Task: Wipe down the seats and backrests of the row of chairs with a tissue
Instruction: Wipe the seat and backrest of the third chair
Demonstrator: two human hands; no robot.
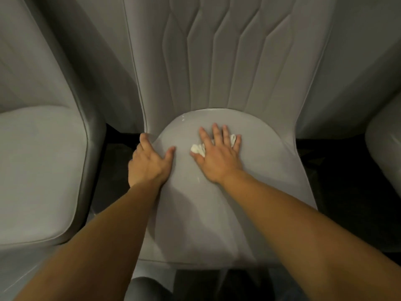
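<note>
1. Bottom of the frame: both bare forearms are entering from the lower corners and reaching up toward the middle chair. A rounded grey form at the bottom centre is cut off; cannot identify it.
2. Centre: the seat [217,203] of the middle chair is filling the lower middle of the frame, grey and smooth.
3. Left hand [149,161] is resting at the seat's left edge, left of centre. Fingers straight and spread, thumb lying on the seat top, fingertips reaching the corner where the seat meets the backrest. It is holding nothing; appears to be bracing.
4. Right hand [219,153] is lying flat just right of centre, fingers straight and apart, pressing the tissue [198,149] against the seat. White tissue is showing at the thumb side and again between the fingers; the rest is hidden under the palm.
5. Judgement: seat-wiping step is in hand on this chair, toward the rear of the seat. Next move likely calls for sweeping the pressed tissue across the remaining seat area, then lifting it to the backrest.
6. Upper frame: the quilted backrest [227,57] is rising behind the hands, its top cut off.
7. Neighbouring chair at the left edge [39,170] and another at the right edge [384,140] are only partly visible. Small pale specks on the rear seat edge are too small to identify.
</note>
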